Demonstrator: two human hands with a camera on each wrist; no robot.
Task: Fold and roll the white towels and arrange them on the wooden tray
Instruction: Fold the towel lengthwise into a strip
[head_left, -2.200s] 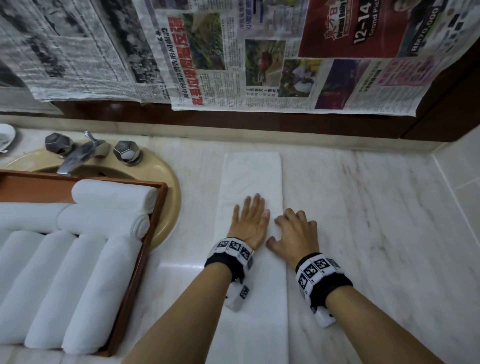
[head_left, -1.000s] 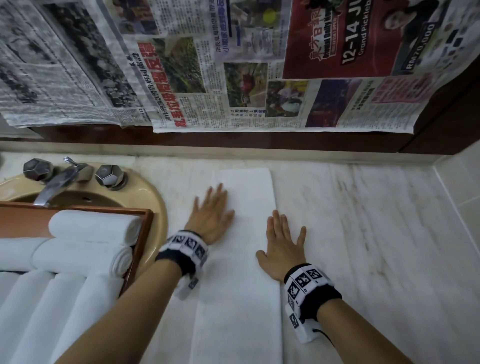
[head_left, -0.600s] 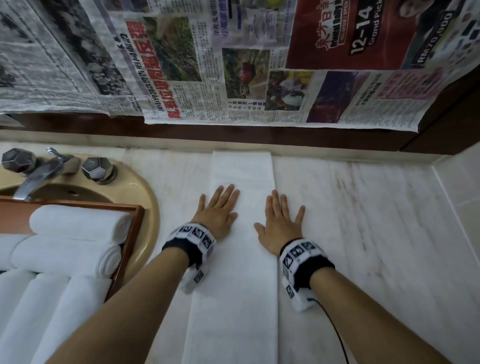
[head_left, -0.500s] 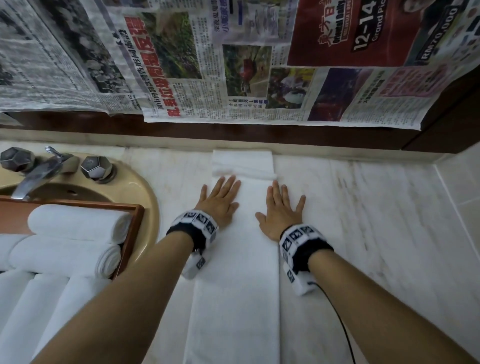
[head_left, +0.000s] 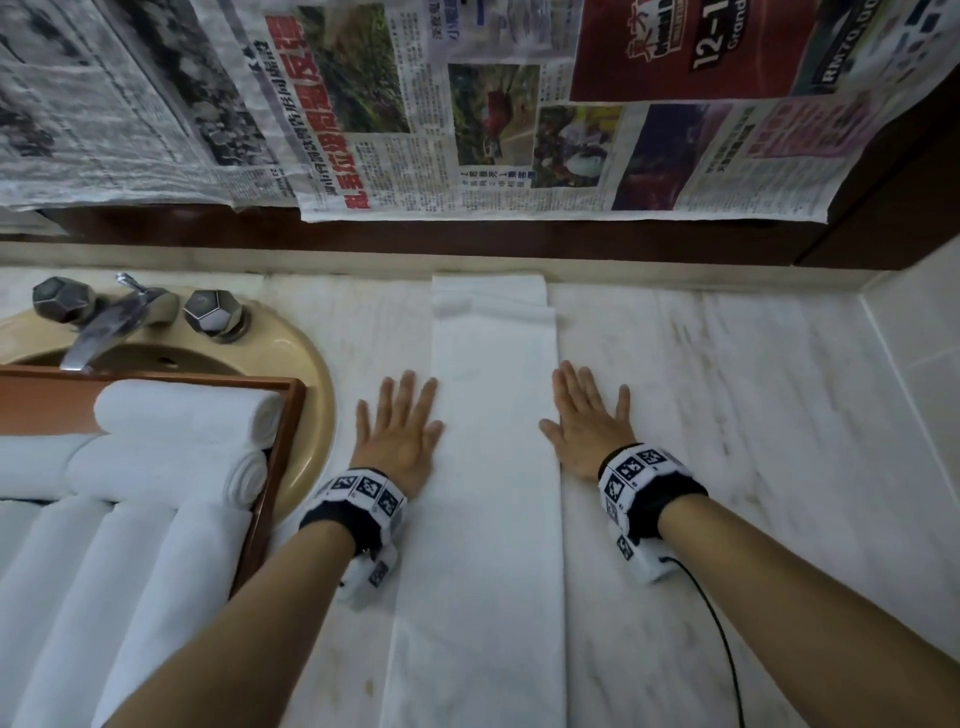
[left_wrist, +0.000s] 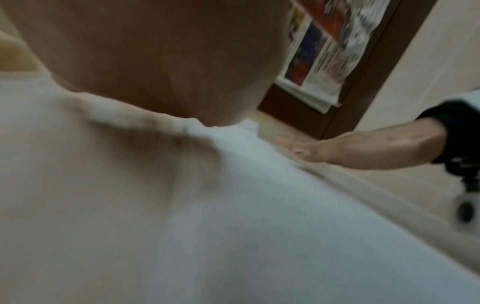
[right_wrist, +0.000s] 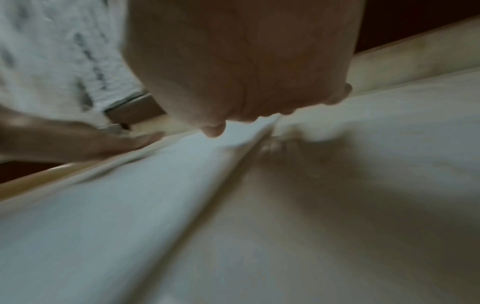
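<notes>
While the long folded towel (head_left: 493, 467) lies flat along the worktop (head_left: 727, 415), the left hand (head_left: 397, 434) and right hand (head_left: 587, 423) press spread and flat at its edges; beyond, its far end is folded back.

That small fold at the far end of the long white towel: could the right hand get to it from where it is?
Probably yes. The right hand lies flat and holds nothing at the long white towel's right edge; only bare towel and marble counter separate it from the small fold.
</notes>
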